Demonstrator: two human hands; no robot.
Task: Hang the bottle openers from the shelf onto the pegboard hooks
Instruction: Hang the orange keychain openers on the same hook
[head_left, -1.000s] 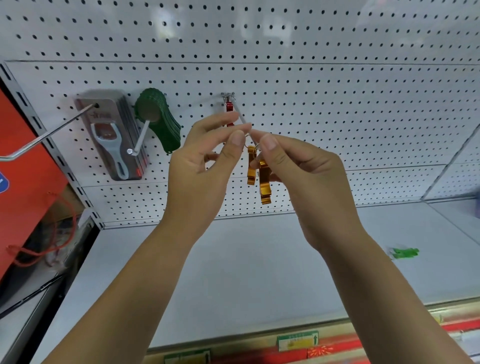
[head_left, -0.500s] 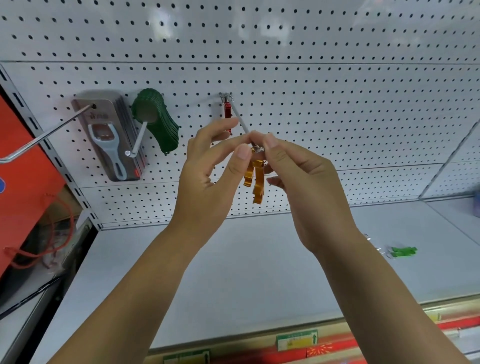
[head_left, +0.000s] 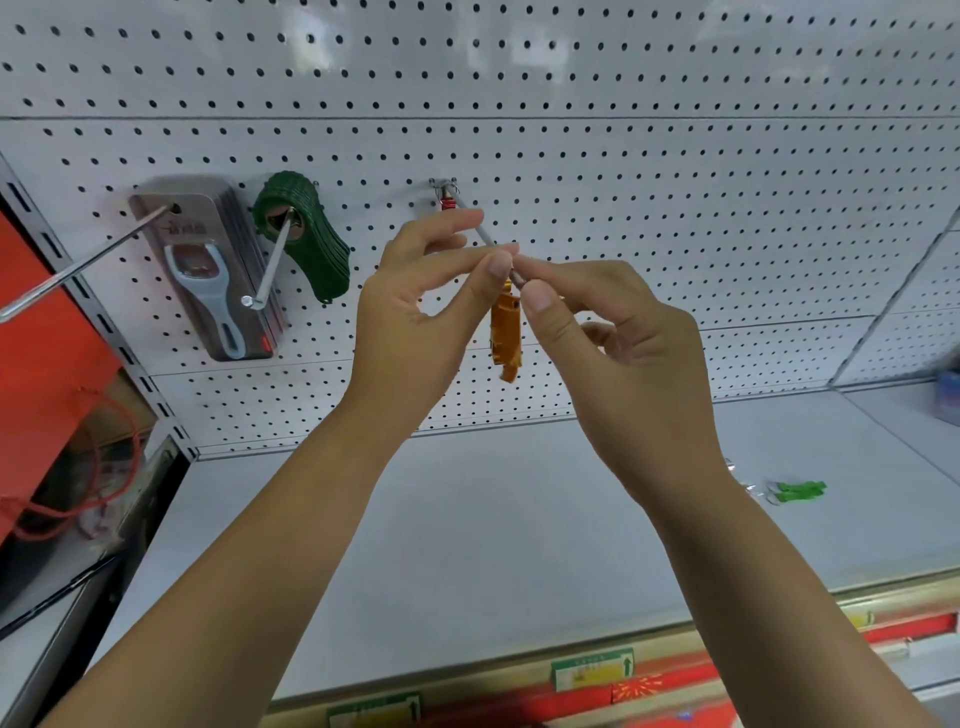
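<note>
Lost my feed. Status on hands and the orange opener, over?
Left hand pinches hook near its tip. Right hand pinches orange opener at hook tip. Nothing blocking; green opener lies on shelf.

Hook (head_left: 484, 236) tip was blocked: pinched by the left hand (head_left: 415, 317), with orange openers (head_left: 505, 332) held against it by the right hand (head_left: 623, 338). Hook base was occupied by a red opener (head_left: 448, 200). Bare pegboard (head_left: 701, 208) was noted rightward. Leftward, passage was barred by a short rod (head_left: 272, 260) and a long rod (head_left: 78, 266), both projecting. Shelf (head_left: 493, 519) beneath was open, save a green opener (head_left: 800, 488) far right.
</note>
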